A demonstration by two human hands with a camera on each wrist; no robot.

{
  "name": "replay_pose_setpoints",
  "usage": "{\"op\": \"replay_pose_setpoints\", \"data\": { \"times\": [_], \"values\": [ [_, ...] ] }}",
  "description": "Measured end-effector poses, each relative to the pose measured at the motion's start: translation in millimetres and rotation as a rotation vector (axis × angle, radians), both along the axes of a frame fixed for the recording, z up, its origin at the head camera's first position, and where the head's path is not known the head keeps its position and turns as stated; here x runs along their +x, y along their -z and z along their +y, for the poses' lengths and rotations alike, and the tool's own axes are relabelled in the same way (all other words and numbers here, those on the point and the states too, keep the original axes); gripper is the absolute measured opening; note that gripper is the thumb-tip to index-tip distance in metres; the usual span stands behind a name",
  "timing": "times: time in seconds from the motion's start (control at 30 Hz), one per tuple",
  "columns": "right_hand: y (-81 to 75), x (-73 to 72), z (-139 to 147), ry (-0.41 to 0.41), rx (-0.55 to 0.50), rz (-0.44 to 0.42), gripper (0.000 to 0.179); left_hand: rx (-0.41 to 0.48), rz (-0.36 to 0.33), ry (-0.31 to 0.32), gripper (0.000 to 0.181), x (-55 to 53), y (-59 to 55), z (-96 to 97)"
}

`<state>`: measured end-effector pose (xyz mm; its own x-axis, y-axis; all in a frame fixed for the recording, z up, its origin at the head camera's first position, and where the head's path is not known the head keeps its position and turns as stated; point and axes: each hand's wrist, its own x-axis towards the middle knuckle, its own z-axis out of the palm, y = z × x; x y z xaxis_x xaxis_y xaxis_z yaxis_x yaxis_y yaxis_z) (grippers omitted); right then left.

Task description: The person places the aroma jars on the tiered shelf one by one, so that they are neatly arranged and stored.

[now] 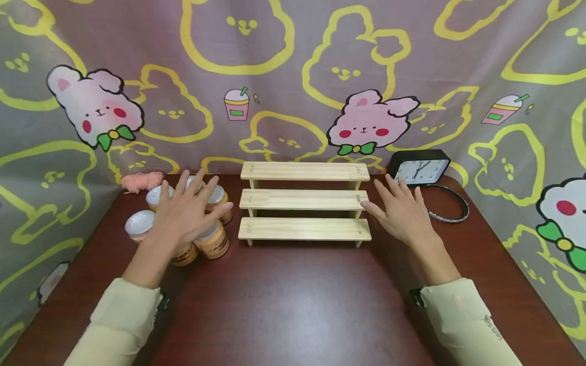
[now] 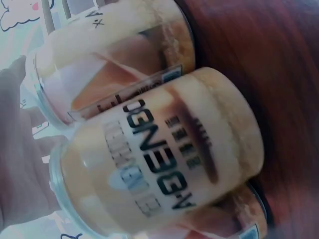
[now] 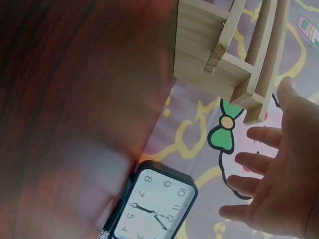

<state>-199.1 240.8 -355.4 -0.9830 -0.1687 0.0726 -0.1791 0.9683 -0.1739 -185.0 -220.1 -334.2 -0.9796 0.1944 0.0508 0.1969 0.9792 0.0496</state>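
My left hand [image 1: 185, 213] is spread palm down over a group of several cans with silver lids and tan-orange labels, such as the front can [image 1: 214, 245]. Parts of the group are hidden beneath it; whether it touches a lid I cannot tell. In the left wrist view, a can [image 2: 164, 154] with dark lettering fills the middle. A three-step wooden stand [image 1: 304, 229] is at the centre of the table. Just right of it my right hand [image 1: 403, 211] is held with fingers spread, holding nothing. Behind that hand stands a black-framed clock [image 1: 423, 170].
A dark red-brown wooden table [image 1: 293, 305] extends in front of the stand. At the back left lies a pink, animal-shaped item [image 1: 142, 181]. A thin glittery headband-like ring [image 1: 463, 211] lies near the clock. Patterned cloth [image 1: 274, 51] hangs behind and along both sides.
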Motion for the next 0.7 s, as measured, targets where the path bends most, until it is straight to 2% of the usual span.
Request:
{"op": "replay_pose_setpoints", "data": {
  "times": [0.13, 0.3, 0.43, 0.53, 0.7],
  "values": [
    [0.0, 0.9, 3, -0.004, -0.056, 0.034, 0.086, 0.001, 0.018, 0.020, 0.097, 3.9, -0.8, -6.9],
    [2.0, 2.8, 7, -0.012, -0.185, 0.004, 0.086, 0.019, 0.119, 0.073, 0.095, 11.4, 3.5, -17.1],
    [5.6, 3.6, 10, -0.027, -0.294, 0.021, 0.081, 0.031, 0.193, 0.108, 0.093, 15.3, 6.9, -23.3],
    [8.8, 5.0, 11, -0.032, -0.350, 0.022, 0.077, 0.037, 0.212, 0.117, 0.093, 17.1, 8.7, -26.1],
    [14.3, 8.3, 12, -0.023, -0.393, -0.027, 0.079, 0.075, 0.224, 0.139, 0.087, 18.9, 11.5, -30.6]
  ]
}}
